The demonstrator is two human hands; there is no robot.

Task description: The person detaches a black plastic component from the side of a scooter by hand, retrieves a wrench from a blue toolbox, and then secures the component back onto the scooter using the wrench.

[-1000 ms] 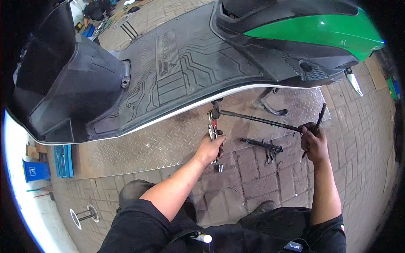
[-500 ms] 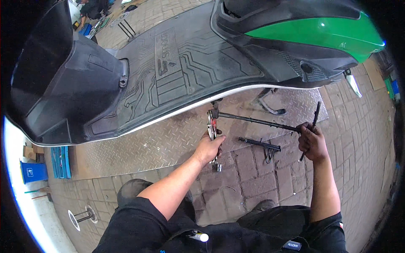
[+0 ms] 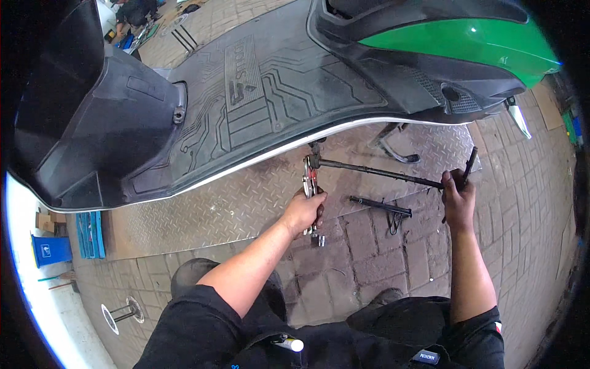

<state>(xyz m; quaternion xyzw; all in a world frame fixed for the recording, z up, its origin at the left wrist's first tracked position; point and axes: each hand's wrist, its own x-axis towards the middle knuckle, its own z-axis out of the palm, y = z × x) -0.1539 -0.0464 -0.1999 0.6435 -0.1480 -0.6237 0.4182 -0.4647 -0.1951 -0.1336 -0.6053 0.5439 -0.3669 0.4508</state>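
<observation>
Under the edge of a scooter's footboard [image 3: 295,92], my left hand [image 3: 303,212] is closed around silver locking pliers [image 3: 306,174] with a red part. Their jaws reach up to a dark fitting below the footboard. A long dark T-handle wrench [image 3: 381,173] runs from that fitting toward the right. My right hand [image 3: 460,202] is wrapped around it where the shaft meets the crossbar. Just below my left hand shows a shiny socket [image 3: 321,241]; whether it is attached to something I cannot tell. A black metal bracket with a wire loop [image 3: 381,206] lies between my hands.
The scooter, with a green side panel [image 3: 455,49], stands over a metal tread plate [image 3: 184,230] on brick paving. Its dark stand [image 3: 396,150] hangs below. A blue tray [image 3: 90,235] and blue bin [image 3: 52,251] are at the left. Another person [image 3: 132,12] works at the far left.
My right hand has shifted slightly right and up with the wrench handle, and the crossbar is tilted more. My left hand still grips the pliers in nearly the same place.
</observation>
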